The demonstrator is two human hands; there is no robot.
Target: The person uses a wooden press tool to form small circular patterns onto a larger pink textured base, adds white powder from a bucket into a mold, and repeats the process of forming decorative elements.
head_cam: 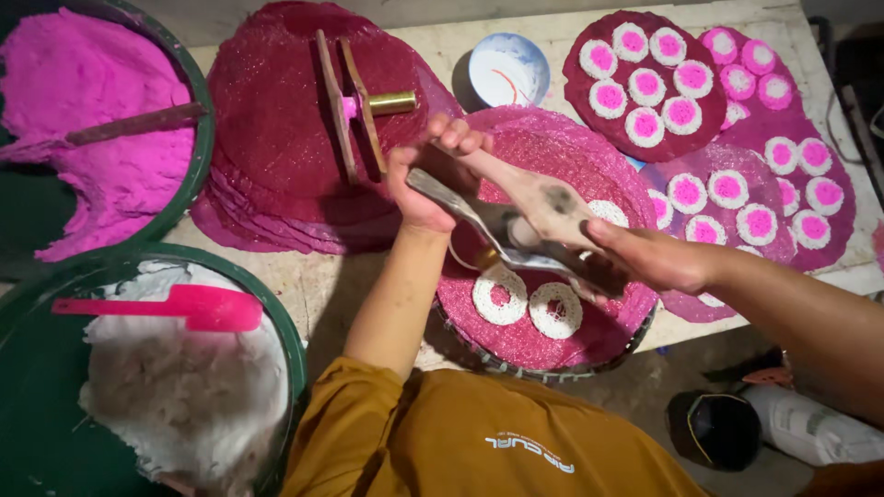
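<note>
My left hand point(431, 175) grips the far ends of a two-handled press point(516, 225), one handle wooden, one metal. At the near end, my right hand point(645, 260) clasps the same press. The tool hangs just over a round pink woven mat point(552, 348). Two white noodle rings point(500, 294) point(555, 310) lie on that mat below the press. A third white ring point(608, 212) shows partly behind the wooden handle.
A stack of pink mats point(276, 120) carries a second press point(354, 106). A blue-white bowl point(508, 69) stands behind. Mats with white-and-pink rounds point(645, 85) point(746, 198) fill the right. Green basins hold pink dough point(83, 120) and white dough point(175, 387) with a pink scoop point(184, 306).
</note>
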